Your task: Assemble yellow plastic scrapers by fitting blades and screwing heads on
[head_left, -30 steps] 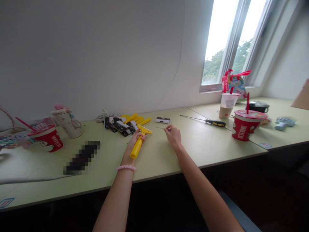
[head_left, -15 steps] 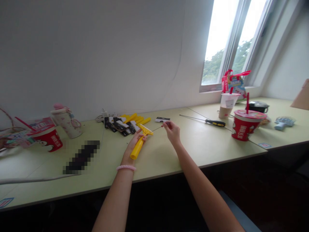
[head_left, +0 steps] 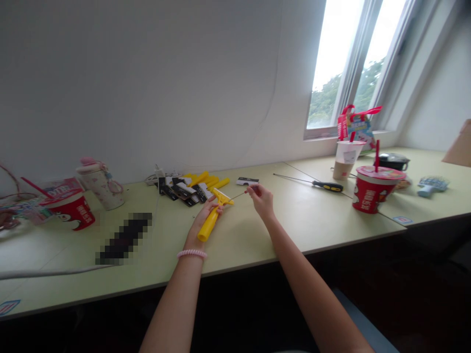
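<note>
My left hand is closed around a yellow scraper, its wide T-shaped head pointing up and its hollow handle end toward me. My right hand pinches a small screwdriver; most of its handle is hidden by the fingers. The thin shaft reaches left to the scraper's head, and its tip appears to touch it. Behind my left hand lie several yellow handles and a pile of black-and-white packets. A single black-and-white card lies just beyond my right hand.
A long screwdriver lies to the right, near a red cup and a clear cup. A blue hairbrush is farther right. On the left stand another red cup and a tumbler, with a cable in front.
The screwdriver's tip has shifted slightly on the scraper's head. Both hands stay almost in place, still holding the same things.
</note>
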Demonstrator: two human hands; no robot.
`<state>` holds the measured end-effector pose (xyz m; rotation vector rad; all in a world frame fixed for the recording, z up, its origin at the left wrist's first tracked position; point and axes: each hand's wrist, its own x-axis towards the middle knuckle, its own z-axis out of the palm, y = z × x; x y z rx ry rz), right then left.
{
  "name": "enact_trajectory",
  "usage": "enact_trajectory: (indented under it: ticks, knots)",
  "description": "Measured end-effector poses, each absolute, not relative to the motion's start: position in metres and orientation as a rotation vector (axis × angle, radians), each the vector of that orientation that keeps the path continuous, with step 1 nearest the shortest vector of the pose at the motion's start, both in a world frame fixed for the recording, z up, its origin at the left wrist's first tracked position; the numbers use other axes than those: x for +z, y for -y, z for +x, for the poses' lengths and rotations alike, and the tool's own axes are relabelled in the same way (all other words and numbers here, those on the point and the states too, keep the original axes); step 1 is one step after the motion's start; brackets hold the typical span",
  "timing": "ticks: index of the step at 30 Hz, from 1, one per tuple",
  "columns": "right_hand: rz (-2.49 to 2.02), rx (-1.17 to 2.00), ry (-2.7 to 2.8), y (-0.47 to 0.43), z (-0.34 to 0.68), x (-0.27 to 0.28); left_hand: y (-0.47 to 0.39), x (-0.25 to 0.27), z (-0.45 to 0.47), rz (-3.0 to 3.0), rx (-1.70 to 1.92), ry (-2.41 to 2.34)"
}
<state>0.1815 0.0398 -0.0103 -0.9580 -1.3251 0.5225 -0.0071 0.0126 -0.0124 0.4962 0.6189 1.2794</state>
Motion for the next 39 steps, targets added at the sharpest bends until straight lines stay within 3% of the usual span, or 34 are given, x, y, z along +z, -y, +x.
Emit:
enact_trajectory:
  ticks: [31,39]
  knots:
    - [-0.939,0.537,1.311,-0.044,0.1818,-0.0134,-0.014,-0.0108,-0.0086,0.422,1.277,-0.596]
    - [-0.977,0.401,1.378,-0.0369,0.1804,-0.0104,-0.0117,-0.0082,-0.0065,0.467,1.282,-0.664]
